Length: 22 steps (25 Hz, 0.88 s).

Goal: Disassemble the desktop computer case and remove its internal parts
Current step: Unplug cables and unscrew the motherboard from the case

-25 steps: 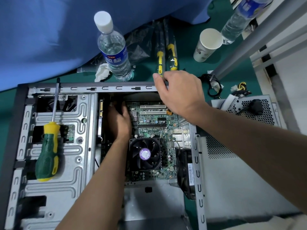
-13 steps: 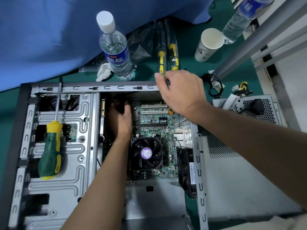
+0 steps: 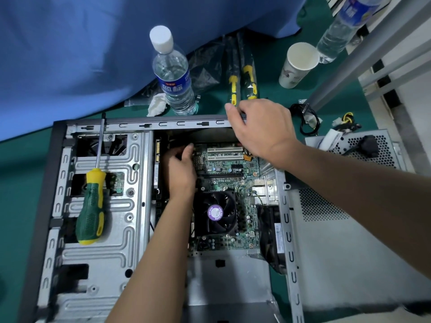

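1. The left hand (image 3: 180,170) is deep inside the open computer case (image 3: 58,141), fingers curled around something dark at the far edge of the green circuit board (image 3: 229,173). What it grasps is hidden; it may be a cable or plug.
2. The right hand (image 3: 261,127) grips the case's far rim, thumb over the metal lip, apparently steadying the box.
3. Compared with a second ago, the left hand has crept slightly further toward the far wall, while the right hand has stayed on the rim. This suggests a connector is being worked loose, not yet freed.
4. The case lies on its side on a green table (image 3: 18,164). The board and its round black fan (image 3: 215,213) remain mounted.
5. Room is tight: the left hand sits between the silver drive cage (image 3: 121,206) and the fan, with the far wall just ahead.
6. A green and yellow screwdriver (image 3: 92,203) rests on the cage, within easy reach.
7. Beyond the rim stand a water bottle (image 3: 173,73) and a paper cup (image 3: 297,64), near enough to be knocked. A perforated metal box (image 3: 363,148) sits outside to the right.
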Motion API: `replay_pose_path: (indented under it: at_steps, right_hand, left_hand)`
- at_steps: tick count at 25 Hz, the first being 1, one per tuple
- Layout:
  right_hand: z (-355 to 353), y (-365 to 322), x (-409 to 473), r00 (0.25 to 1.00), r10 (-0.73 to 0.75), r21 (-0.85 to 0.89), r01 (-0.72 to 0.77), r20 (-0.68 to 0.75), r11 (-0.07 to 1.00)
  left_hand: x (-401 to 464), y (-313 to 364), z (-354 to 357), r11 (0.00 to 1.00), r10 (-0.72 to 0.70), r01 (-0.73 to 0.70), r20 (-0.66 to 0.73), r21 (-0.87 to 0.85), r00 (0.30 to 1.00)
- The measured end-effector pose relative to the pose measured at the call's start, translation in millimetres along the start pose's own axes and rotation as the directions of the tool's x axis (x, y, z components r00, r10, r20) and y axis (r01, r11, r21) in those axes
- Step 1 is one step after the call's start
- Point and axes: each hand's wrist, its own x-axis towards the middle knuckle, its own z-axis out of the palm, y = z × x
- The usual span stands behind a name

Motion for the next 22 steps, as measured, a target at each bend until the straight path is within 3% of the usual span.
replay_pose_path:
  at_steps: [3, 5, 8, 10, 12, 13, 16, 18, 19, 20, 22]
  right_hand:
    - [1, 0, 1, 1.0, -0.008, -0.014, 0.007, -0.004, 1.0]
    - [1, 1, 1, 1.0, -0.01, -0.018, 0.01, -0.01, 1.0]
    - [1, 1, 2, 1.0, -0.008, -0.017, 0.008, -0.022, 1.0]
    - [1, 1, 2, 1.0, -0.006, -0.014, 0.005, -0.022, 1.0]
    - [1, 1, 2, 1.0, -0.004, -0.011, 0.004, -0.02, 1.0]
    - [1, 1, 2, 1.0, -0.005, -0.011, 0.004, -0.021, 1.0]
    - [1, 0, 1, 1.0, -0.006, -0.003, 0.005, -0.024, 1.0]
    - [0, 0, 1, 1.0, -0.005, -0.004, 0.005, -0.029, 1.0]
    - [0, 0, 1, 1.0, -0.004, -0.005, 0.004, -0.03, 1.0]
    - [0, 0, 1, 1.0, -0.002, -0.008, 0.001, -0.03, 1.0]
    - [0, 0, 1, 1.0, 0.001, -0.015, -0.001, -0.023, 1.0]
  left_hand:
    - [0, 4, 2, 0.994, -0.072, 0.077, -0.058, 0.083, 0.996]
    - [-5, 3, -1, 0.987, -0.059, 0.061, -0.019, 0.149, 0.998]
    - [-29, 1, -15, 0.928, 0.114, -0.136, 0.082, 0.348, 0.99]
    - [-52, 0, -29, 0.729, 0.364, -0.402, 0.184, 0.554, 0.913]
    - [-72, -3, -43, 0.532, 0.52, -0.582, 0.305, 0.615, 0.798]
    - [-80, -5, -49, 0.521, 0.521, -0.594, 0.323, 0.613, 0.79]
    - [-110, -17, -64, 0.678, 0.304, -0.454, 0.341, 0.578, 0.889]
    - [-134, -27, -71, 0.746, 0.187, -0.401, 0.41, 0.532, 0.893]
    - [-142, -31, -76, 0.724, 0.181, -0.426, 0.446, 0.543, 0.877]
    - [-145, -31, -83, 0.642, 0.219, -0.501, 0.487, 0.581, 0.846]
    - [-136, -18, -101, 0.34, 0.394, -0.701, 0.582, 0.626, 0.711]
